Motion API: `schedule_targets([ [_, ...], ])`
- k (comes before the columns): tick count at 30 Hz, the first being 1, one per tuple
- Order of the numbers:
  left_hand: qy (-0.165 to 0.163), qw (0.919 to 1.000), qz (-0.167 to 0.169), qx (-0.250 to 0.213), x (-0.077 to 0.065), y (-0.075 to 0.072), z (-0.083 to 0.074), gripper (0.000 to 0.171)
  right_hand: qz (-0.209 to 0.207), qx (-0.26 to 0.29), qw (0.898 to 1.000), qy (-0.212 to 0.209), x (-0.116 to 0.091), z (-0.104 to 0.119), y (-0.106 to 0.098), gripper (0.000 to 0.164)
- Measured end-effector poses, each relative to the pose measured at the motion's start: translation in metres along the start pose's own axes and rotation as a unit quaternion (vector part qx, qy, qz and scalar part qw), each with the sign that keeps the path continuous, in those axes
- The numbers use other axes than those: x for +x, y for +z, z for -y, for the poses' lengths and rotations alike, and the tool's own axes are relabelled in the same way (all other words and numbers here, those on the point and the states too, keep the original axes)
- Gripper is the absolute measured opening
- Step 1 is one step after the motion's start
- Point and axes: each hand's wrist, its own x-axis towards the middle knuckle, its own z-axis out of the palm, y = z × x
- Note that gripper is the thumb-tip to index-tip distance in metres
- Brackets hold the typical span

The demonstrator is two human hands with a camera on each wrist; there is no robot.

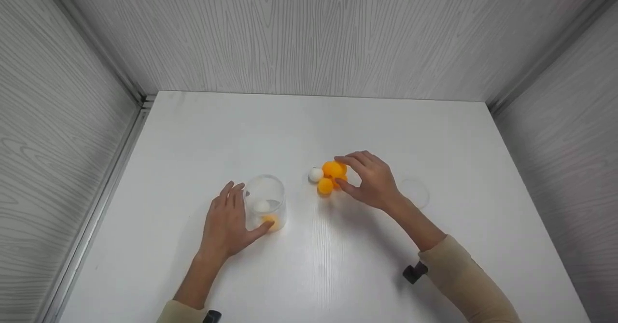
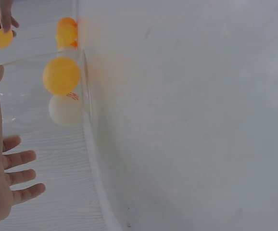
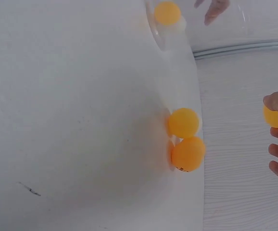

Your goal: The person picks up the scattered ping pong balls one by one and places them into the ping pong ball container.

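Observation:
My left hand (image 1: 226, 221) stands around the near left side of a clear cylindrical container (image 1: 265, 183), its fingers straight and its thumb against the wall. Inside, at the bottom, lie an orange ping-pong ball (image 2: 62, 76) and a white ping-pong ball (image 2: 64, 109) with red print. Between thumb and fingertips, my right hand (image 1: 371, 180) pinches another orange ping-pong ball (image 3: 271, 117), raised above the table. Below it sits a small cluster on the table: orange ping-pong balls (image 1: 325, 186) and a white ping-pong ball (image 1: 316, 174) at the left.
A thin, clear round disc (image 1: 414, 192), perhaps a lid, lies on the white table (image 1: 309, 125) to the right, beside the right forearm. Grey wood-grain panels (image 1: 309, 33) border the table at the back and on both sides.

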Motion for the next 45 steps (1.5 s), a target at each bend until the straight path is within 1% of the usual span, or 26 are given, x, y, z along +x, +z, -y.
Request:
schedule_targets([
  [10,0.001,0.9999,-0.004,-0.011,0.0,0.0,0.0,0.1,-0.031,0.021,0.999,-0.031,0.012,0.013,-0.001,0.043],
  [19,-0.005,1.0,0.006,-0.003,0.001,-0.001,-0.001,0.101,-0.013,0.019,0.998,-0.061,0.027,0.028,-0.002,0.041],
  [26,-0.01,0.9999,0.008,-0.007,0.0,0.0,-0.001,0.098,-0.005,0.014,0.997,-0.077,0.038,0.042,-0.002,0.042],
  [32,-0.009,0.9999,0.004,-0.007,0.0,0.001,-0.001,0.099,-0.011,0.018,0.996,-0.089,0.044,0.051,0.001,0.041],
  [38,-0.008,0.9999,0.006,-0.008,-0.001,0.0,-0.001,0.098,-0.023,0.024,0.994,-0.102,0.049,0.058,0.004,0.041],
  [45,-0.01,0.9999,0.008,-0.012,0.0,-0.001,-0.001,0.099,-0.019,0.03,0.993,-0.11,0.054,0.067,0.008,0.041],
])
